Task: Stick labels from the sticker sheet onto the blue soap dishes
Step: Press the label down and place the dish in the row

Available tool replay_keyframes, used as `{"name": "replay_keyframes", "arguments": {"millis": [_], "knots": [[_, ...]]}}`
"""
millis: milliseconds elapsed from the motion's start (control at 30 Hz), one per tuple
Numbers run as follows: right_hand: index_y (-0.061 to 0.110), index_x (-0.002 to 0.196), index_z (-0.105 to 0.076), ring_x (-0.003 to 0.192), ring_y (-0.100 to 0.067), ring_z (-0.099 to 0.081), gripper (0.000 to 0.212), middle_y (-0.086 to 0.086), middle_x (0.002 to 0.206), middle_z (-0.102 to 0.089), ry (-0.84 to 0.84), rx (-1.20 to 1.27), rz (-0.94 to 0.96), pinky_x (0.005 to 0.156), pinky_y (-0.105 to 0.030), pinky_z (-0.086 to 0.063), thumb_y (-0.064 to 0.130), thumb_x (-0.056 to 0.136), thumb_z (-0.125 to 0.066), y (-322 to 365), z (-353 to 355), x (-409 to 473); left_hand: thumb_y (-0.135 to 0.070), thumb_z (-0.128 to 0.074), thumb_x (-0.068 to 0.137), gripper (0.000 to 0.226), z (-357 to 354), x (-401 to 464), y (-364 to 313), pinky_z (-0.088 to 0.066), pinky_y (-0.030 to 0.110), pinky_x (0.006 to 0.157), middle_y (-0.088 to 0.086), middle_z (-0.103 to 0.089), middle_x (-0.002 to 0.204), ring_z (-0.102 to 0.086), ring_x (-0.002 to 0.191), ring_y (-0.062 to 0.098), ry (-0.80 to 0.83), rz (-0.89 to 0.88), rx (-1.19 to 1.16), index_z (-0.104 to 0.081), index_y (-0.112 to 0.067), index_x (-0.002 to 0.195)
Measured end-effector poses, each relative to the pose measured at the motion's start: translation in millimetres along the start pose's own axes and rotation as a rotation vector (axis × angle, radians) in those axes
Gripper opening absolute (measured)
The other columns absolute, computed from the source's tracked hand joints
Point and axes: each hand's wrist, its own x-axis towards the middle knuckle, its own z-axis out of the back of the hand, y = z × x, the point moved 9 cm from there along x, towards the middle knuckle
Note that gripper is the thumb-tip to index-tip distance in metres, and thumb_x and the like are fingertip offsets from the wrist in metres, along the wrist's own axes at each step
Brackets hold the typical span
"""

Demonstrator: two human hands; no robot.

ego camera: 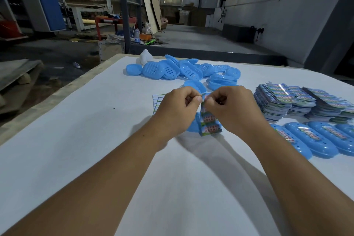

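Note:
A colourful sticker sheet [209, 120] hangs upright above the middle of the white table [76, 140]. My left hand [176, 111] and my right hand [233, 109] both pinch its top edge, fingertips close together. Under the sheet lies a blue soap dish [192, 126], mostly hidden by my hands. Another lone blue dish [195, 85] sits just beyond my hands. A row of blue dishes with labels on them [314, 140] lies at the right.
A heap of unlabelled blue soap dishes [182, 70] fills the far middle of the table, with a white object [145, 56] behind it. Stacks of sticker sheets [302, 99] stand at the right. Used backing sheets [157, 101] lie left of my hands. The table's left edge [57, 94] drops to the floor.

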Motion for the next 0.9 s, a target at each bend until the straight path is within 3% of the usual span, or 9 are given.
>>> {"name": "replay_keyframes", "arguments": {"millis": [100,200,267,433,600,767,900], "knots": [[0.028,0.071,-0.072,0.054,-0.002,-0.061,0.023,0.015,0.058,-0.064,-0.025,0.071,-0.047,0.047,-0.02,-0.04,0.03,0.092,-0.062,-9.0,6.7,4.8,-0.026,-0.053,0.102,0.02,0.2,3.5,3.0,-0.044,0.006,0.06,-0.013,-0.063,0.081,-0.054,0.072,-0.014,0.008,0.048,-0.035,-0.056,-0.031,0.083],[0.02,0.071,-0.074,0.054,-0.01,-0.062,0.028,0.004,0.065,-0.069,0.036,0.236,-0.157,0.047,-0.029,-0.053,0.031,0.094,-0.063,-24.1,1.8,7.3,-0.027,-0.048,0.104,0.021,2.3,5.3,7.4,-0.045,0.006,0.055,-0.013,-0.062,0.084,-0.054,0.07,-0.018,0.003,0.107,-0.073,-0.056,-0.027,0.084],[0.017,0.074,-0.076,0.055,-0.006,-0.057,0.026,-0.004,0.072,-0.071,0.053,0.37,-0.226,0.045,-0.023,-0.051,0.031,0.093,-0.067,-30.5,-1.4,7.5,-0.025,-0.046,0.104,0.023,4.3,5.6,8.3,-0.042,0.005,0.05,-0.012,-0.06,0.081,-0.055,0.066,-0.019,-0.003,0.133,-0.109,-0.054,-0.025,0.083],[0.022,0.073,-0.078,0.056,-0.001,-0.057,0.023,0.007,0.068,-0.071,0.104,0.538,-0.266,0.047,-0.02,-0.048,0.031,0.093,-0.07,-30.1,-3.3,8.4,-0.029,-0.041,0.106,0.024,3.7,3.7,12.9,-0.043,0.006,0.048,-0.011,-0.061,0.086,-0.064,0.075,0.004,0.018,0.225,-0.166,-0.052,-0.028,0.084],[0.02,0.074,-0.081,0.062,-0.005,-0.056,0.023,0.004,0.076,-0.07,0.279,0.824,-0.292,0.049,-0.019,-0.045,0.029,0.093,-0.071,-20.9,-13.6,2.3,-0.028,-0.046,0.104,0.022,10.7,3.7,17.4,-0.042,0.007,0.048,-0.009,-0.061,0.081,-0.059,0.071,0.006,-0.039,0.257,-0.161,-0.056,-0.023,0.085],[0.016,0.083,-0.081,0.064,-0.003,-0.056,0.021,0.003,0.081,-0.07,0.336,0.888,-0.284,0.049,-0.017,-0.044,0.034,0.091,-0.072,-14.7,-27.4,-2.4,-0.028,-0.067,0.094,0.012,19.2,1.8,11.2,-0.051,0.021,0.066,-0.01,-0.065,0.078,-0.062,0.071,0.007,-0.169,0.174,-0.123,-0.059,-0.024,0.085],[0.006,0.088,-0.078,0.064,-0.004,-0.054,0.028,0.004,0.076,-0.068,0.275,0.865,-0.277,0.051,-0.017,-0.043,0.033,0.094,-0.07,-12.4,-27.6,-2.5,-0.021,-0.068,0.092,0.006,16.6,-1.2,-0.8,-0.059,0.029,0.073,-0.005,-0.072,0.078,-0.071,0.076,0.013,-0.159,0.106,-0.213,-0.068,-0.023,0.085]]}}
